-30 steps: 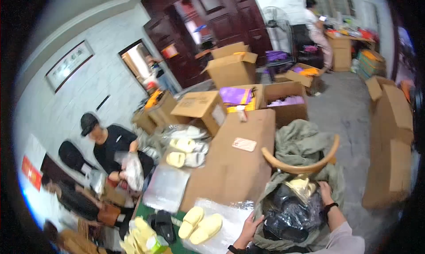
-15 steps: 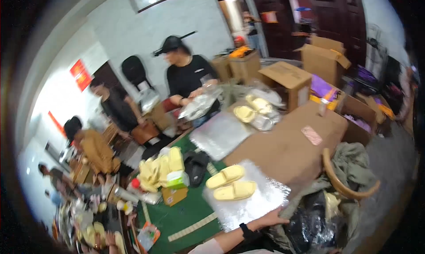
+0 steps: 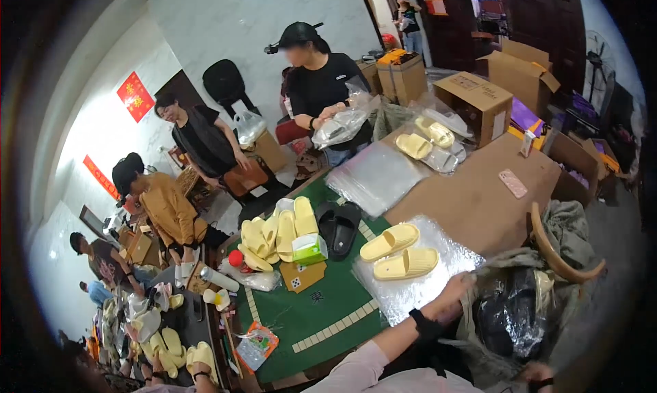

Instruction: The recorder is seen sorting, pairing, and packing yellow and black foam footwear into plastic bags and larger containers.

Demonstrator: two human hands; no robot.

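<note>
My left hand [image 3: 457,287], with a dark band at the wrist, is closed at the edge of a grey-green cloth [image 3: 571,232], beside a clear plastic bag [image 3: 448,246] lying flat. A pair of pale yellow slippers [image 3: 405,263] rests on that bag, both toes pointing right. Low at the right edge is my right hand [image 3: 537,371], partly cut off and blurred, its fingers unclear. Between my hands, black slippers in clear wrapping [image 3: 510,311] lie within the cloth's folds.
A curved wooden chair arm [image 3: 558,256] rises at the right. More yellow slippers [image 3: 274,235], black slippers [image 3: 339,230] and a stack of clear bags [image 3: 376,177] cover the table. A pink phone [image 3: 512,183] lies on brown cardboard [image 3: 465,187]. A co-worker [image 3: 325,95] handles a clear bag across the table.
The view has shifted, so the table appears farther right. My left hand has moved up along the cloth's edge, and my right hand has come into view. The yellow pair stays on its bag.
</note>
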